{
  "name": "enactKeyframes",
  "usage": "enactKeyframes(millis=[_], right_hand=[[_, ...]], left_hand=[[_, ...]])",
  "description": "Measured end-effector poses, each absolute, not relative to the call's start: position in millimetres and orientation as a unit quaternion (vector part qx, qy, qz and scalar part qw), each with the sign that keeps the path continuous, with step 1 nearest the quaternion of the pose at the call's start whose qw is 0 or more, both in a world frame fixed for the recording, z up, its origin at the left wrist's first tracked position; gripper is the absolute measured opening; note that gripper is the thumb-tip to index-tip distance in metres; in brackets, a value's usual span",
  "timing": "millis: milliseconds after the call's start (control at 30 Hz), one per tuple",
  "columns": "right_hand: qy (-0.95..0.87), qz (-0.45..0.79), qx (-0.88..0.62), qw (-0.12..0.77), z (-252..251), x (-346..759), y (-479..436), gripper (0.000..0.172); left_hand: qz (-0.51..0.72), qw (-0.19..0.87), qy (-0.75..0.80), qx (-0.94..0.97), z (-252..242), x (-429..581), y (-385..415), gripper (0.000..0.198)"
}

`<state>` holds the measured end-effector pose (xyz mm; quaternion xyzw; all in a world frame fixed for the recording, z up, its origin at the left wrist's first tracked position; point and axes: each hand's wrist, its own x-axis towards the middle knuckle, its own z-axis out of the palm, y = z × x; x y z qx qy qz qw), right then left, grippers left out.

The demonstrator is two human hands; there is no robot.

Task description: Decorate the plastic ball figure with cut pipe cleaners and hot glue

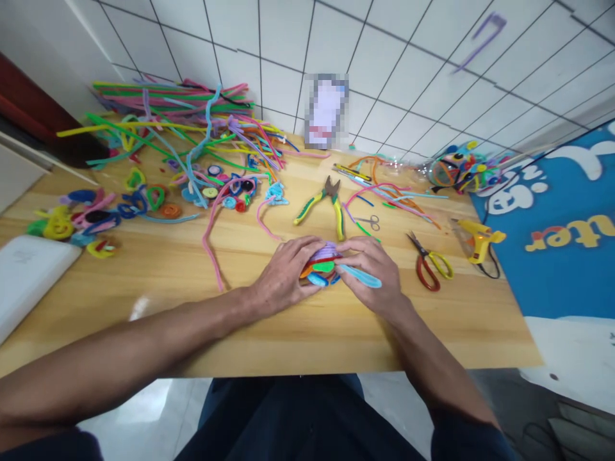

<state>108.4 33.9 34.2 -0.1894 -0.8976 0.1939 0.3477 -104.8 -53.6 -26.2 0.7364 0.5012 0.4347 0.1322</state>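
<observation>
Between my two hands, over the front middle of the table, is a small colourful pipe-cleaner figure [323, 266]. It shows a purple top, a red band, a green patch and blue and orange parts. My left hand [287, 269] is closed around its left side. On the other side, my right hand [372, 269] has its fingers closed on the figure's edge. A light blue pipe-cleaner loop [361, 276] sticks out to the right, across the fingers of that hand; whether it is joined to the figure is hidden. Pliers [327, 203] with yellow-green handles lie just beyond my hands.
Pipe cleaners [177, 102] are heaped at the back left, near finished pieces [77, 221]. Red-and-yellow scissors [428, 261], small scissors [369, 221] and a yellow glue gun [478, 240] lie to the right. A phone [327, 112] leans on the tiled wall.
</observation>
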Motion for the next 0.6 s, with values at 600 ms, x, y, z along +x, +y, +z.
enactKeyframes(millis=[600], right_hand=[[-0.804,0.339,-0.3,0.385,34,98,38,0.023]], left_hand=[[0.462,0.284,0.485,0.686,-25,-108,-45,0.067]])
